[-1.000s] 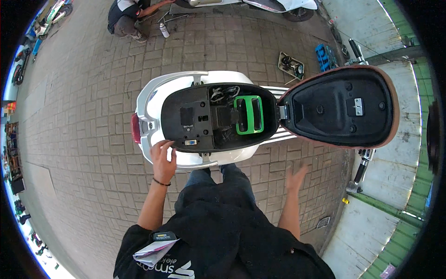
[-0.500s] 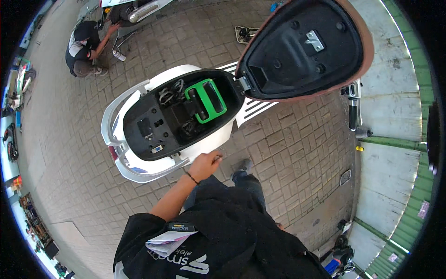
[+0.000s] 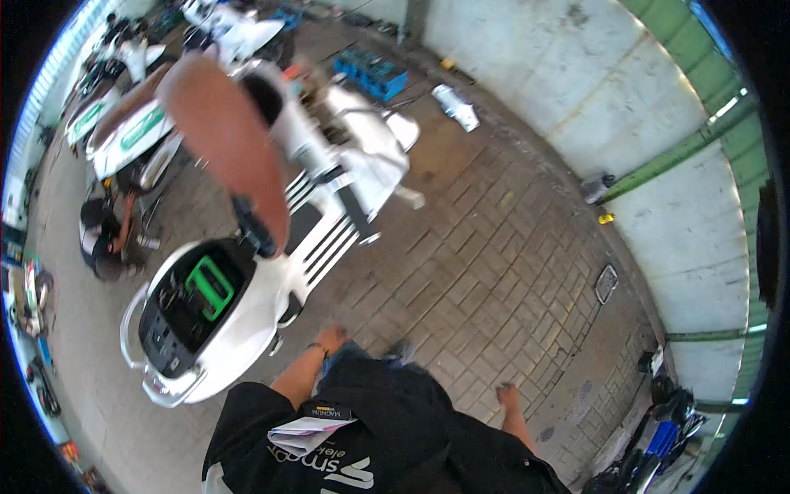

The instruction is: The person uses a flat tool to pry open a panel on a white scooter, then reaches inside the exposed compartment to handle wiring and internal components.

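My left hand (image 3: 332, 337) hangs low beside the white scooter (image 3: 247, 362), apart from its side panel. Its fingers are smeared, and whether it holds anything is unclear. My right hand (image 3: 508, 397) hangs out to the right above the paving, its fingers loosely apart with nothing visible in them. The scooter's brown seat (image 3: 226, 140) is tipped up on its hinge, over the footboard side. Inside the exposed black storage well (image 3: 169, 325) sits a green-framed block (image 3: 211, 288) with a handle.
Another person (image 3: 103, 235) crouches at the far left beside another scooter (image 3: 132, 136). A blue crate (image 3: 370, 72) and a silvery part (image 3: 455, 107) lie near the wall (image 3: 568, 74). A metal-framed plate (image 3: 606, 284) rests on the paving; a dark-and-blue vehicle (image 3: 662, 436) stands lower right.
My view has swung to the right and forward, so the scooter now appears further left with its front end showing. My left hand is farther from the storage well; my right hand has come into fuller view.
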`<state>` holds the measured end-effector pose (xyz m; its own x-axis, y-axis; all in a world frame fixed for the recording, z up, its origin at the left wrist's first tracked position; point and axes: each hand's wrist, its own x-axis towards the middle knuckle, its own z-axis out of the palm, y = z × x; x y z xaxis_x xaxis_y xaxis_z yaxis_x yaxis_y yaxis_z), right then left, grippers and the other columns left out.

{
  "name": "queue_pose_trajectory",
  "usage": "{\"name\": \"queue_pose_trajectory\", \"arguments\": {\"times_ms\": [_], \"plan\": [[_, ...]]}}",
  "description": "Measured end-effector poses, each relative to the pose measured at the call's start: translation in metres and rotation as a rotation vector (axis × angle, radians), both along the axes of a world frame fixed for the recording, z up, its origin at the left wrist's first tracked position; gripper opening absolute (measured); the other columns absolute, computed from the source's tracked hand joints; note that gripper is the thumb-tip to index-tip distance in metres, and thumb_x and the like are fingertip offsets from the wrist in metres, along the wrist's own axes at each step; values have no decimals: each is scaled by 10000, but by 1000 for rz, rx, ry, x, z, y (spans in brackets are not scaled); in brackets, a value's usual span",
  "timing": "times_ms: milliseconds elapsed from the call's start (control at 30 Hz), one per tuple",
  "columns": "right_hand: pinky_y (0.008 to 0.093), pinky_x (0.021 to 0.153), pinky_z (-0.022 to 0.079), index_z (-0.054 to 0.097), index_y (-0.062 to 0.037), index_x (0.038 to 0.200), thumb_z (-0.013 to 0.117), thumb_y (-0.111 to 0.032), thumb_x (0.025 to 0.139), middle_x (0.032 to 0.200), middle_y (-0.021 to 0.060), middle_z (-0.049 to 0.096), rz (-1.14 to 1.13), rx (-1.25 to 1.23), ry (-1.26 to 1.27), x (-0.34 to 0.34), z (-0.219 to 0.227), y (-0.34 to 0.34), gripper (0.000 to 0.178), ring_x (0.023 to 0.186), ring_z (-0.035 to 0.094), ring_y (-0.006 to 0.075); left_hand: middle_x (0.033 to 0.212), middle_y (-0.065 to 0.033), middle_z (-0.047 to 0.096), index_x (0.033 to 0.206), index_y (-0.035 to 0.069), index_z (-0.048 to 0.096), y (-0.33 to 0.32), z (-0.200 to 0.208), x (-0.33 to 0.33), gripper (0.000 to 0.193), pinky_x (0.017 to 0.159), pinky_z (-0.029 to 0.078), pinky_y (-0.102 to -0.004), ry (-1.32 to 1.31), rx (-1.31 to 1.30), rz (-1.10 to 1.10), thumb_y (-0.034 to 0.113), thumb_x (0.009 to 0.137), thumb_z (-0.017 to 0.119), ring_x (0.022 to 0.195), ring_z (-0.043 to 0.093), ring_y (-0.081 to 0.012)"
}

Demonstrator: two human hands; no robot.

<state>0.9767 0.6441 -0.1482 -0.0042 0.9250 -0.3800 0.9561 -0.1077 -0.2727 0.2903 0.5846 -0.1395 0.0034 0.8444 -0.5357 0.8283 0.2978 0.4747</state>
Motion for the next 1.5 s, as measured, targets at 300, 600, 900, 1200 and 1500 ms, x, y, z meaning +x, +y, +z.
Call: {"name": "queue_pose_trajectory", "arguments": {"times_ms": [300, 600, 900, 1200, 1500], "plan": [[409, 923, 517, 526, -21, 1347, 690, -270, 910, 1206, 188, 659, 344, -177, 674, -293, 201, 351, 528, 1106, 649, 315, 1190, -118, 691, 1146, 192, 722, 55, -82, 68, 370, 928, 537, -437, 130, -301, -467, 397, 852, 630, 1103, 651, -332], [429, 913, 520, 573, 7, 1310, 677, -456, 892, 1151, 183, 690, -42, -404, -20, -104, 49, 544, 633, 1063, 669, 323, 1101, -184, 699, 1169, 142, 709, 262, -40, 137, 421, 877, 520, -487, -209, -230, 928, 442, 893, 604, 1032, 651, -384], [441, 878, 518, 558, 1, 1335, 651, -338, 887, 1124, 215, 682, 196, -724, -55, -89, 39, 739, 569, 993, 671, 329, 1070, -200, 704, 1152, 114, 705, 407, -80, 140, 407, 850, 522, -495, -324, 109, 1108, 410, 884, 625, 1023, 648, -395], [428, 774, 537, 560, 29, 1303, 655, -260, 873, 934, 211, 707, 615, -260, 23, -313, 28, 1201, 527, 844, 706, 327, 1170, -231, 666, 1226, 53, 642, 765, 52, 47, 509, 907, 514, -434, -729, -62, 1462, 435, 889, 665, 1061, 649, -381], [370, 679, 556, 626, 80, 1098, 664, -230, 925, 925, 203, 700, 548, -319, 373, -664, 40, 1407, 357, 754, 703, 256, 1132, -212, 695, 1296, 146, 644, 782, -22, 130, 506, 899, 525, -481, -357, -439, 1445, 473, 912, 598, 1054, 659, -407]]}}
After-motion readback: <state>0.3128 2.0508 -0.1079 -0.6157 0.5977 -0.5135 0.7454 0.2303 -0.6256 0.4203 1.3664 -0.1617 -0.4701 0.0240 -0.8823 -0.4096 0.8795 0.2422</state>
